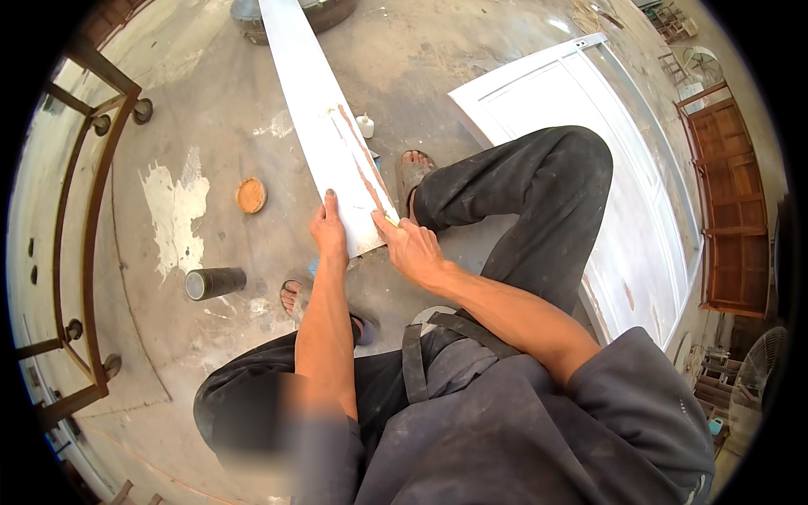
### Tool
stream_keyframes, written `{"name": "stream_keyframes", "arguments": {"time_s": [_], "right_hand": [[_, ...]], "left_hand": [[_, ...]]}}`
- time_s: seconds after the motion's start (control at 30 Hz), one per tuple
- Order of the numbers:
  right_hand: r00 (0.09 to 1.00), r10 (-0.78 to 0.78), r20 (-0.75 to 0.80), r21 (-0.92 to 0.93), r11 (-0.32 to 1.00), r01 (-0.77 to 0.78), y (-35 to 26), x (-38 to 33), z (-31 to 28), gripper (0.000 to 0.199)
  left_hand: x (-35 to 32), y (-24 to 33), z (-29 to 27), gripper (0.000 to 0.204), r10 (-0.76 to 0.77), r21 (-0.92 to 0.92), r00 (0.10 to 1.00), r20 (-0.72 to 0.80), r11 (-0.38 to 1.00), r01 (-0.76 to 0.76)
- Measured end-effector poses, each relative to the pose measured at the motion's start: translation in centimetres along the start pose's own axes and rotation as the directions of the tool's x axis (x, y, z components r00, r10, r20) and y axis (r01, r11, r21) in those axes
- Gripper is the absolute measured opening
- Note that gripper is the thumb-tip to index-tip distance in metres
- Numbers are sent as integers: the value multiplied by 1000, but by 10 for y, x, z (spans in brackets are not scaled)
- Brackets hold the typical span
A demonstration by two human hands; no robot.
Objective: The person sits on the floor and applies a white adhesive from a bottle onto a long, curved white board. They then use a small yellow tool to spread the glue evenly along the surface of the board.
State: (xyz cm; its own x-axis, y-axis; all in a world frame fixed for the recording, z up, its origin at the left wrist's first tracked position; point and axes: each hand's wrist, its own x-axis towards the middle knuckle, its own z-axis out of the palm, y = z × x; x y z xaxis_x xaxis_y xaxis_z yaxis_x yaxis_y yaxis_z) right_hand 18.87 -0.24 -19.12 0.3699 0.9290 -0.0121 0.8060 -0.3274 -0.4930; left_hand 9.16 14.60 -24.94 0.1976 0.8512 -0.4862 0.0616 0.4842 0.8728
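A long white board (318, 109) slopes away from me, with reddish-brown streaks (360, 162) along its right side. At its near left edge, my left hand (329, 229) grips it, thumb lying on top and the other fingers mostly hidden. My right hand (412, 250) is closed around a slim yellow tool (392, 222) close to the board's near right edge, by the lower end of a streak. Most of that tool is covered by the fingers, so its kind does not show.
A round tub of orange paste (251, 194) and a dark cylinder (215, 284) are on the floor to the left. A small white bottle (364, 126) stands beside the board. White panelled door (589, 109) lies right; a wheeled metal frame (105, 185) stands left. A tyre (330, 13) is under the far end.
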Motion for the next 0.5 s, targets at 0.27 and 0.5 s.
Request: {"name": "stream_keyframes", "arguments": {"time_s": [0.27, 0.5], "right_hand": [[999, 19, 31, -19, 1000, -19, 0, 1, 4, 53], [995, 43, 90, -46, 998, -39, 1, -14, 3, 53]], "left_hand": [[-12, 3, 4, 56, -10, -13, 1000, -26, 1000, 10], [-10, 4, 1, 56, -55, -70, 998, 15, 996, 56]]}}
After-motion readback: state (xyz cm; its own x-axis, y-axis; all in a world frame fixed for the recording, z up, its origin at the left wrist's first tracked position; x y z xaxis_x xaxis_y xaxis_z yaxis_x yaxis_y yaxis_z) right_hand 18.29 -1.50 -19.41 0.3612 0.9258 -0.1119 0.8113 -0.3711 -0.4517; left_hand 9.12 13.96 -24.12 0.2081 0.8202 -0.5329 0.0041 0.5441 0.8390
